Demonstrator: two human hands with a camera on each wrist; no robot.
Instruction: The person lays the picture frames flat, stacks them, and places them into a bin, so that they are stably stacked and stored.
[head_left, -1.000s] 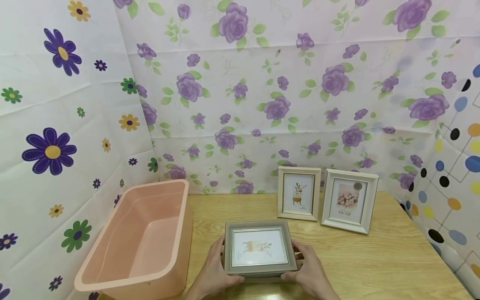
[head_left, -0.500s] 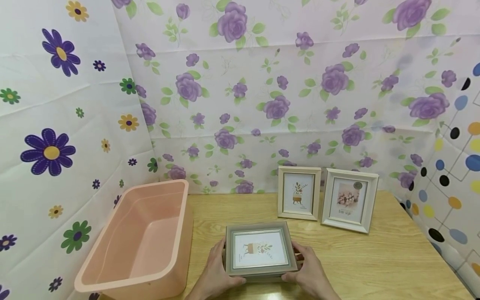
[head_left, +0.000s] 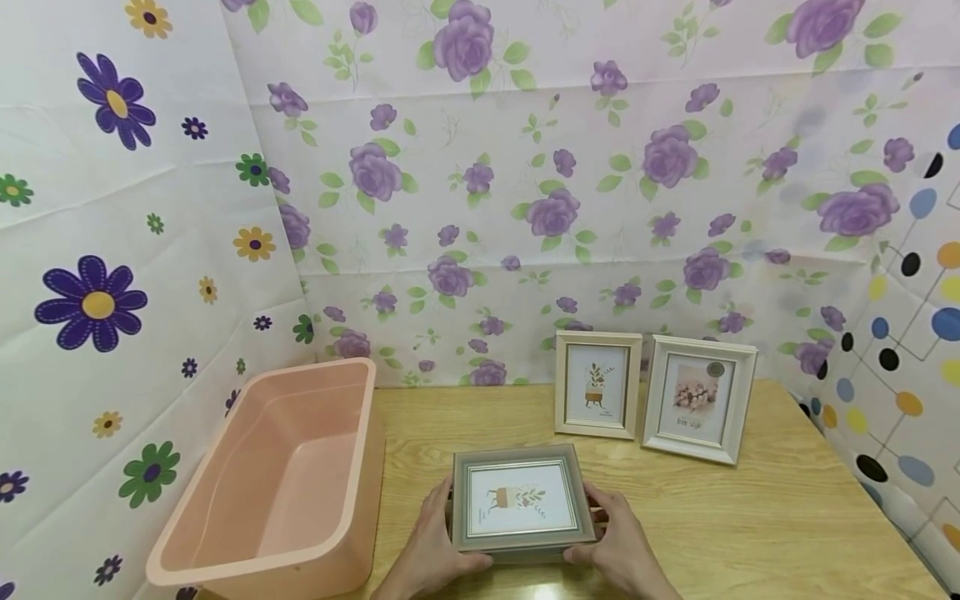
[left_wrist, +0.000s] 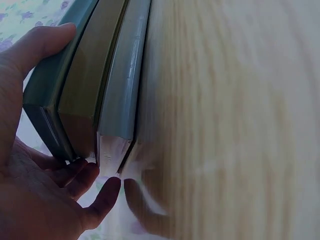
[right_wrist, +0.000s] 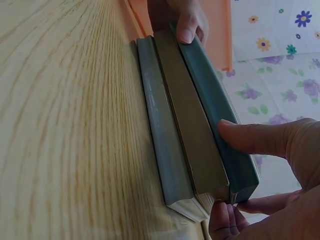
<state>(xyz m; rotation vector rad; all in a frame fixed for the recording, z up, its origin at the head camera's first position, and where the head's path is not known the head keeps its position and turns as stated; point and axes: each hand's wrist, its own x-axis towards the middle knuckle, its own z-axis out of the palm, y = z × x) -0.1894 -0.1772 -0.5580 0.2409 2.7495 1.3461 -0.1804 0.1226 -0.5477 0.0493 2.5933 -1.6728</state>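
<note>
A stack of three picture frames lies flat near the table's front edge. The top picture frame [head_left: 522,498] is grey-green with a silver inner border, its plant print turned sideways. Under it, a brown picture frame [left_wrist: 90,65] and a light grey picture frame [right_wrist: 162,130] show edge-on in the wrist views, the lowest close over the wood. My left hand [head_left: 435,542] grips the stack's left side, thumb on the near side of the top frame, fingers round the left end. My right hand [head_left: 622,542] grips the right end the same way.
Behind, a cream picture frame [head_left: 597,386] and a white picture frame [head_left: 699,400] stand side by side, leaning back. A pink plastic tub [head_left: 358,475] takes up the left of the wooden table [head_left: 697,517]. Flowered cloth [head_left: 487,217] hangs along the back.
The stack sits very slightly nearer the front than a second ago. Both hands keep their hold; the two standing frames and the tub are unmoved.
</note>
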